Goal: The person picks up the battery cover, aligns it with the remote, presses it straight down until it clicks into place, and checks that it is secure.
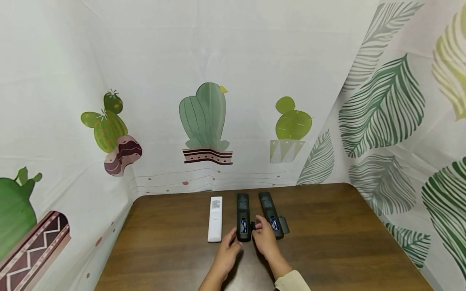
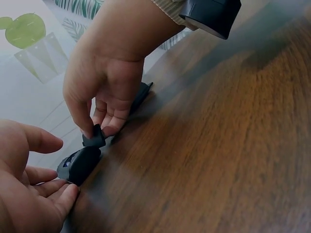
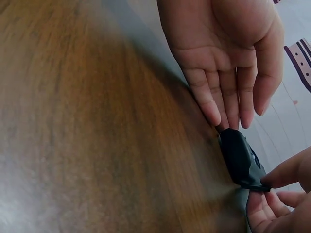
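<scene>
Middle remote control [image 1: 242, 205]: slim, black, lying back-up on the desk [image 1: 164, 246] between a white remote [image 1: 215, 220] and another black remote [image 1: 267, 205]. Battery bay uncovered, blue [image 1: 243, 226] showing inside. Right hand [image 1: 267, 240] pinches a small black cover [image 2: 95, 138] at its side. Left hand [image 1: 226, 254], fingers loosely extended, at its left edge.

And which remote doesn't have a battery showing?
The white remote, farthest left. Blue batteries show in both the middle black remote and the right black remote.
</scene>
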Action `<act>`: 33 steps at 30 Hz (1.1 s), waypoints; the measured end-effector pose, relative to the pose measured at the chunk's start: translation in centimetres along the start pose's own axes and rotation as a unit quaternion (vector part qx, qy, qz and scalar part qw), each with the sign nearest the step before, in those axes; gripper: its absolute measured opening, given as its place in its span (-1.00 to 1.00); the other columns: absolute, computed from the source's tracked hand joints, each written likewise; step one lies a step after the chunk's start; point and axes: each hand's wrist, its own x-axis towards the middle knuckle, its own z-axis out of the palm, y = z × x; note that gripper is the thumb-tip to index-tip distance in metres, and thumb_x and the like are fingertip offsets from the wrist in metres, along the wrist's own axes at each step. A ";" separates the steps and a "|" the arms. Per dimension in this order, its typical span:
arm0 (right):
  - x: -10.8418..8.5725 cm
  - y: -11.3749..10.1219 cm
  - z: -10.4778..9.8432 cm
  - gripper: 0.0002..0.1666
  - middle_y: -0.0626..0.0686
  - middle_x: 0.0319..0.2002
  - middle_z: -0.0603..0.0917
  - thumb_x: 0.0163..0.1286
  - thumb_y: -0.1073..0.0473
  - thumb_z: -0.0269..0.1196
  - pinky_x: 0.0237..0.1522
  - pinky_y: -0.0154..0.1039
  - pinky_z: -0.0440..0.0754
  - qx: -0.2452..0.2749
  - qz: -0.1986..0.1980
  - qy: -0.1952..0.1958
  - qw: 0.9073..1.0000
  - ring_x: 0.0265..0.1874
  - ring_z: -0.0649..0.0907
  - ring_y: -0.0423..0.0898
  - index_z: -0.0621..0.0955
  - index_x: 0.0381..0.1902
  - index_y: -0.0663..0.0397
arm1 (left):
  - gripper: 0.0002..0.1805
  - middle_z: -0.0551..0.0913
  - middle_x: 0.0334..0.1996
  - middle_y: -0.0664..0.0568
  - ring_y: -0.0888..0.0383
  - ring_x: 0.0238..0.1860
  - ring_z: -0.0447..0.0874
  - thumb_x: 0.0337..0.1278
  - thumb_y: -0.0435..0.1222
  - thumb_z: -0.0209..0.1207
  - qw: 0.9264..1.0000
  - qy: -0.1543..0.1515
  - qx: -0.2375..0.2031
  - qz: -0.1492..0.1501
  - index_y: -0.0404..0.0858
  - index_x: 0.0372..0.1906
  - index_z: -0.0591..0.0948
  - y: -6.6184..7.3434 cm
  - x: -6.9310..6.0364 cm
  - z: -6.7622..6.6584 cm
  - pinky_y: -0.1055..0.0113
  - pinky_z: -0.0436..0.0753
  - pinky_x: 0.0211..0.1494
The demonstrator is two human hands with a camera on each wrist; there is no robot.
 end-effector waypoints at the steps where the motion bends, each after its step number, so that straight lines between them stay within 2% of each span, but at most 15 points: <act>1: 0.0 0.0 0.0 -0.35 0.23 -0.15 0.58 0.26 0.46 0.21 -0.21 -0.28 0.57 0.008 0.008 0.002 1.000 -0.19 0.62 -0.03 0.43 0.34 0.31 | -0.28 0.29 0.41 -0.51 -0.38 0.41 0.34 0.26 -0.38 0.15 1.000 0.002 0.000 0.003 -0.47 0.49 0.24 0.0 0.0 0.0 -0.14 0.41 0.42; 8: 0.0 -0.3 0.0 -0.38 0.24 -0.10 0.59 0.27 0.44 0.21 -0.21 -0.28 0.57 0.057 0.032 -0.009 0.998 -0.15 0.64 -0.01 0.46 0.33 0.28 | -0.22 0.35 0.37 -0.49 -0.32 0.37 0.40 0.17 -0.41 0.19 1.000 0.015 0.012 0.015 -0.51 0.49 0.21 -0.1 0.4 0.5 -0.11 0.47 0.38; 12: -0.1 -0.7 -0.1 -0.41 0.27 -0.06 0.59 0.29 0.42 0.22 -0.17 -0.24 0.58 0.100 0.049 -0.031 0.993 -0.12 0.64 -0.01 0.48 0.30 0.29 | -0.26 0.42 0.32 -0.41 -0.24 0.30 0.46 0.13 -0.40 0.21 0.998 0.031 0.046 0.012 -0.50 0.45 0.31 -0.3 0.6 0.7 0.16 0.55 0.27; 15: -0.1 -0.8 -0.1 -0.46 0.27 -0.07 0.61 0.28 0.41 0.23 -0.17 -0.24 0.58 0.104 0.051 -0.040 0.992 -0.12 0.64 -0.01 0.51 0.25 0.32 | -0.29 0.43 0.31 -0.31 -0.17 0.28 0.45 0.13 -0.38 0.23 0.997 0.039 0.065 0.004 -0.46 0.42 0.36 -0.4 0.8 0.7 0.28 0.52 0.20; 21: 0.0 -0.5 0.0 -0.61 0.25 -0.14 0.68 0.28 0.38 0.28 -0.22 -0.31 0.58 0.096 0.048 -0.050 0.993 -0.19 0.65 -0.08 0.59 0.08 0.37 | -0.31 0.44 0.29 -0.28 -0.18 0.28 0.45 0.13 -0.37 0.22 0.995 0.044 0.085 0.003 -0.46 0.40 0.39 -0.4 1.2 0.7 -0.01 0.50 0.29; 23: 0.0 -0.5 0.0 -0.66 0.23 -0.18 0.70 0.29 0.36 0.28 -0.25 -0.31 0.60 0.098 0.050 -0.054 0.992 -0.25 0.65 -0.10 0.61 0.02 0.39 | -0.32 0.44 0.29 -0.27 -0.17 0.28 0.46 0.13 -0.38 0.21 0.995 0.046 0.090 0.004 -0.46 0.39 0.40 -0.3 1.3 0.8 -0.06 0.48 0.31; 28: 0.1 -0.5 -0.1 -0.73 0.19 -0.28 0.69 0.34 0.30 0.28 -0.26 -0.22 0.69 0.097 0.048 -0.072 0.991 -0.34 0.64 -0.10 0.59 -0.09 0.42 | -0.33 0.45 0.27 -0.25 -0.14 0.25 0.48 0.12 -0.39 0.22 0.994 0.053 0.095 0.003 -0.47 0.38 0.42 -0.2 1.5 0.8 -0.01 0.48 0.30; 33: 0.0 -0.6 -0.1 -0.77 0.16 -0.23 0.66 0.35 0.25 0.28 -0.23 -0.22 0.64 0.080 0.045 -0.081 0.993 -0.30 0.61 -0.10 0.62 -0.16 0.37 | -0.33 0.45 0.27 -0.25 -0.12 0.25 0.49 0.12 -0.39 0.21 0.994 0.057 0.098 0.002 -0.49 0.38 0.41 0.0 1.5 0.9 0.08 0.50 0.28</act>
